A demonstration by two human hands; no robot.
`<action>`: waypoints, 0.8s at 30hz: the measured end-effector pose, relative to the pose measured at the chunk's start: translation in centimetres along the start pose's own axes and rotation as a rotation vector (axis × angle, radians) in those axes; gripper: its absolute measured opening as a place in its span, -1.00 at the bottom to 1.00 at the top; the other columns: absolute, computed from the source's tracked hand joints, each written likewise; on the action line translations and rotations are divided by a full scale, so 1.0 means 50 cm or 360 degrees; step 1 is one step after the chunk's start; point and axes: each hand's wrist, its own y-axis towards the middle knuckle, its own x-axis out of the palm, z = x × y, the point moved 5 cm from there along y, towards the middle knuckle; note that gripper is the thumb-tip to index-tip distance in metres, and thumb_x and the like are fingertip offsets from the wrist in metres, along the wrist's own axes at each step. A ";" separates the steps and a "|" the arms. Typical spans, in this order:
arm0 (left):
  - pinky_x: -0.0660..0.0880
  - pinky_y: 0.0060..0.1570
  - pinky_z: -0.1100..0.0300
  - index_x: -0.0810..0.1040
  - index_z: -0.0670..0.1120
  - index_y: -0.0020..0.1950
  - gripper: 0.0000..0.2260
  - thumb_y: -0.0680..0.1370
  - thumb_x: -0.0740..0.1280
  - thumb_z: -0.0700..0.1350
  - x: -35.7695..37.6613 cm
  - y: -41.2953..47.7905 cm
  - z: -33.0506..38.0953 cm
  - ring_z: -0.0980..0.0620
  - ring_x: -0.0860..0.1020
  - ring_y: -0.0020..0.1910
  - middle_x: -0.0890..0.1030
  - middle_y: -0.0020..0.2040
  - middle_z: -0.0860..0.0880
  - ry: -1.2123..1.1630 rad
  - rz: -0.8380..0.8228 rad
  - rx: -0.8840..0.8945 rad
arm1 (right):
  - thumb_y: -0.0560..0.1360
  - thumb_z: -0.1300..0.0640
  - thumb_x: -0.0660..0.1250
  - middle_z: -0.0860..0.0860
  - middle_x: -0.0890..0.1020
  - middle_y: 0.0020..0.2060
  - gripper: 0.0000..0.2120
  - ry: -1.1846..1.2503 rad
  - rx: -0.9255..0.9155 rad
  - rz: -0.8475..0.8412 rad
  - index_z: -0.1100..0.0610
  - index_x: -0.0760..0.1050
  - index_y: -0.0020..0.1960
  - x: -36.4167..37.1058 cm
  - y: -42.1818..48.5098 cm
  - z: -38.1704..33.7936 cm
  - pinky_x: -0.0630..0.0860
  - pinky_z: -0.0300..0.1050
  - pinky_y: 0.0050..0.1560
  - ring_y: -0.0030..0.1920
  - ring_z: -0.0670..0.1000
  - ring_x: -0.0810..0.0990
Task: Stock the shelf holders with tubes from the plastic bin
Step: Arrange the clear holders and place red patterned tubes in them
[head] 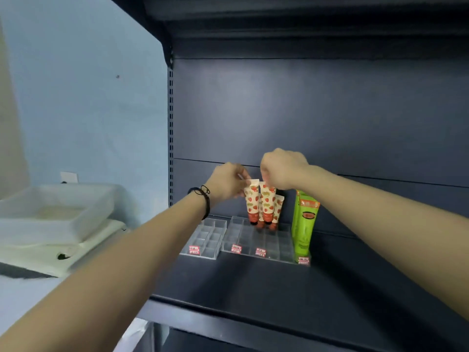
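Note:
Two clear acrylic holders stand on the dark shelf: a small one [208,237] on the left and a wider one [269,246] beside it. Strawberry-print tubes stand cap-down in the back row of the wide holder. My left hand [228,182] pinches the top of the left strawberry tube [252,203]. My right hand [284,170] pinches the top of the neighbouring strawberry tube [267,204]. A third strawberry tube [278,208] stands just behind them. The translucent plastic bin [54,212] sits to the left, outside the shelf unit.
A tall green box [304,222] stands at the right end of the wide holder. Red price tags [260,252] line the holders' front edges. The bin rests on a white cloth [63,252]. The shelf's front lip [228,311] runs below my forearms.

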 end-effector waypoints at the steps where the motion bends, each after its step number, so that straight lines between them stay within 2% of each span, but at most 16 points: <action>1: 0.49 -0.44 0.39 0.53 -0.16 -0.11 -0.94 0.55 0.30 -0.26 0.016 0.012 -0.005 0.12 0.54 -0.40 0.59 -0.23 -0.11 -0.0015 0.0016 0.0003 | 0.51 0.22 0.25 0.08 0.60 0.09 -0.76 -0.0044 0.0035 0.0004 0.07 0.59 0.13 0.012 0.006 0.006 0.38 -0.11 -0.17 0.08 0.18 0.59; 7: 0.45 -0.50 0.48 0.58 -0.21 -0.06 -0.94 0.55 0.31 -0.26 0.089 0.060 -0.046 0.14 0.51 -0.42 0.57 -0.22 -0.10 0.0022 -0.0015 -0.0047 | 0.48 0.28 0.28 0.10 0.60 0.11 -0.72 -0.0058 0.0168 -0.0099 0.08 0.58 0.15 0.074 0.027 0.035 0.39 -0.12 -0.16 0.11 0.18 0.59; 11: 0.51 -0.36 0.37 0.57 -0.22 -0.03 -0.93 0.55 0.30 -0.25 0.117 0.070 -0.066 0.11 0.52 -0.40 0.57 -0.19 -0.11 0.0038 -0.0019 -0.0092 | 0.48 0.29 0.29 0.08 0.61 0.06 -0.74 -0.0077 0.0196 -0.0098 0.08 0.60 0.12 0.102 0.035 0.047 0.39 -0.14 -0.19 0.04 0.15 0.60; 17: 0.57 -0.05 0.15 0.58 -0.21 0.01 -0.90 0.56 0.30 -0.23 0.146 0.081 -0.083 -0.05 0.60 -0.16 0.64 -0.04 -0.20 0.0068 0.0016 -0.0076 | 0.48 0.28 0.33 0.07 0.63 0.04 -0.74 -0.0100 0.0212 -0.0091 0.08 0.59 0.13 0.140 0.049 0.056 0.37 -0.14 -0.21 0.02 0.13 0.60; 24: 0.55 0.02 0.12 0.55 -0.21 0.15 -0.81 0.59 0.25 -0.20 0.164 0.087 -0.090 -0.12 0.61 0.03 0.62 0.09 -0.19 0.0119 -0.0020 -0.0123 | 0.50 0.28 0.30 0.09 0.60 0.07 -0.76 -0.0140 0.0192 -0.0110 0.09 0.58 0.12 0.165 0.058 0.057 0.36 -0.11 -0.13 0.07 0.13 0.57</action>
